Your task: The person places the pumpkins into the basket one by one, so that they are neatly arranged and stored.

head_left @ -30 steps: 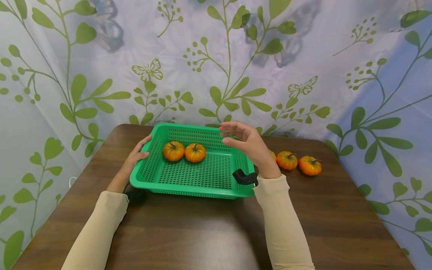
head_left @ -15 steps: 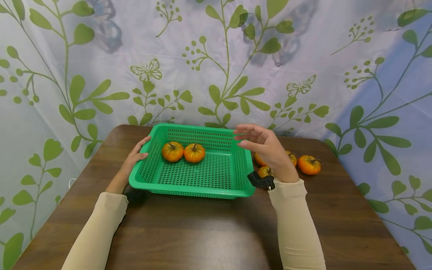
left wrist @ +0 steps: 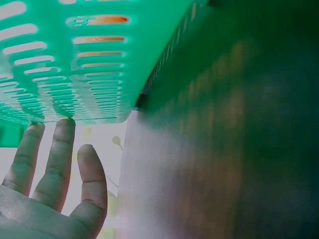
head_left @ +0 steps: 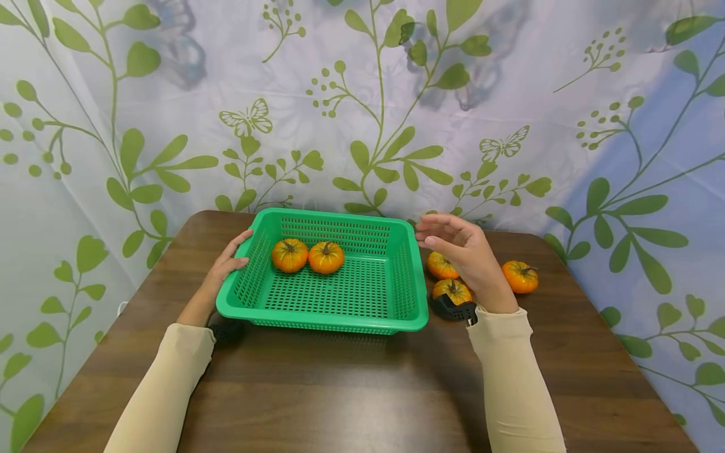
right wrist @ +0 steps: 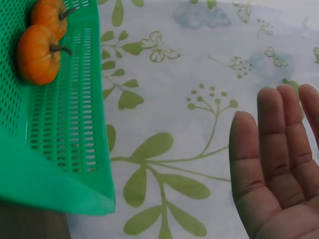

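A green plastic basket (head_left: 328, 322) with slotted walls stands on the wooden table, two small orange pumpkins (head_left: 326, 257) side by side in its left back part. My left hand (head_left: 221, 267) rests against the left end of the basket, thumb at the rim; in the left wrist view, its straight fingers (left wrist: 59, 164) reach the slotted wall from outside. To the right of the basket, my right hand (head_left: 467, 255) hovers with nothing in it, fingers loosely bent. Beneath and beside it lie a pumpkin (head_left: 442, 265) and another pumpkin (head_left: 451, 291), the latter partly behind the black wrist camera.
One more pumpkin (head_left: 520, 277) lies farther right on the brown table (head_left: 340, 390). A leaf-patterned curtain (head_left: 351, 126) hangs right behind the table's back edge.
My right hand has moved right, from over the basket's right end to above the loose pumpkins, uncovering two of them. The left hand and the basket stay put.
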The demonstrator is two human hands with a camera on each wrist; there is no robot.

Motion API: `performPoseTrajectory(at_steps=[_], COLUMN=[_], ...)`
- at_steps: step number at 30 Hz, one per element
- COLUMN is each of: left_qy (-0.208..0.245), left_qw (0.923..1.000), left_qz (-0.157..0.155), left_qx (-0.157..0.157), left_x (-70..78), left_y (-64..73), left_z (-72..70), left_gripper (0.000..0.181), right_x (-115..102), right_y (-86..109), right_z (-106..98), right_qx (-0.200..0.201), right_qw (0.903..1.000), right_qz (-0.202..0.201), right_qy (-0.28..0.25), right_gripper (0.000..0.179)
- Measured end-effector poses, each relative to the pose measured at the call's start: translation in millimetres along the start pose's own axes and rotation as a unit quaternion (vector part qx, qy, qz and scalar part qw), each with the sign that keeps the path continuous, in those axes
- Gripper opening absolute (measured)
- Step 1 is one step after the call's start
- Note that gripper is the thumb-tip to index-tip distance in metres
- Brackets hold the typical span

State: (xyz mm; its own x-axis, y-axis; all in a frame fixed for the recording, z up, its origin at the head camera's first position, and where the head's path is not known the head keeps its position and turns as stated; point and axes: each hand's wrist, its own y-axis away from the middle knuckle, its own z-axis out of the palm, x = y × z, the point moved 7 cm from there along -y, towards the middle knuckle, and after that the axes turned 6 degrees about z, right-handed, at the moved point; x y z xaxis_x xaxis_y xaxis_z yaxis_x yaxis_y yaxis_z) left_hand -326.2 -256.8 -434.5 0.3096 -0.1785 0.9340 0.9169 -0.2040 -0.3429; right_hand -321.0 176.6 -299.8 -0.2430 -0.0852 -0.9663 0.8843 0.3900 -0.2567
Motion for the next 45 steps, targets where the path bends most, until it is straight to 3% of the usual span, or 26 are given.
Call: performPoseTrajectory(at_steps=[4, 9, 20, 24, 34, 39, 45], left_qy=[-0.006, -0.002, 0.010, 0.010, 0.001, -0.012, -0.013], left_qw=[0.9999, 1.0000, 0.9996, 0.9998, 1.0000, 0.9997, 0.9998], left_qz=[-0.011, -0.001, 0.024, 0.017, 0.005, -0.019, -0.015], left_qx=[-0.001, 0.001, -0.006, -0.005, 0.003, 0.009, 0.007], left_x=[-1.5, -2.2, -0.5, -1.1, -1.2, -2.9, -2.8], left_y=[1.7, 1.3, 1.4, 1.7, 2.2, 5.6, 5.2], left_z=[0.6, 0.6, 1.6, 2.1, 1.3, -0.3, -1.0], left_gripper=[0.065, 0.063, 0.061, 0.061, 0.062, 0.062, 0.063], right_x=[5.3, 12.6, 33.8, 41.9, 60.7, 67.9, 74.9], right_y=[6.1, 13.9, 27.0, 32.9, 40.6, 42.9, 47.3], right_z=[-10.5, -22.6, -44.4, -51.4, -66.5, -74.9, -86.4], right_qx=[0.027, 0.064, 0.101, 0.113, 0.129, 0.128, 0.121], right_qw=[0.9995, 0.9972, 0.9937, 0.9920, 0.9909, 0.9911, 0.9912], right_qz=[-0.016, -0.032, -0.029, -0.024, -0.005, 0.004, 0.017], right_qy=[0.001, 0.023, 0.039, 0.050, 0.039, 0.038, 0.052], right_gripper=[0.033, 0.033, 0.034, 0.032, 0.029, 0.029, 0.032])
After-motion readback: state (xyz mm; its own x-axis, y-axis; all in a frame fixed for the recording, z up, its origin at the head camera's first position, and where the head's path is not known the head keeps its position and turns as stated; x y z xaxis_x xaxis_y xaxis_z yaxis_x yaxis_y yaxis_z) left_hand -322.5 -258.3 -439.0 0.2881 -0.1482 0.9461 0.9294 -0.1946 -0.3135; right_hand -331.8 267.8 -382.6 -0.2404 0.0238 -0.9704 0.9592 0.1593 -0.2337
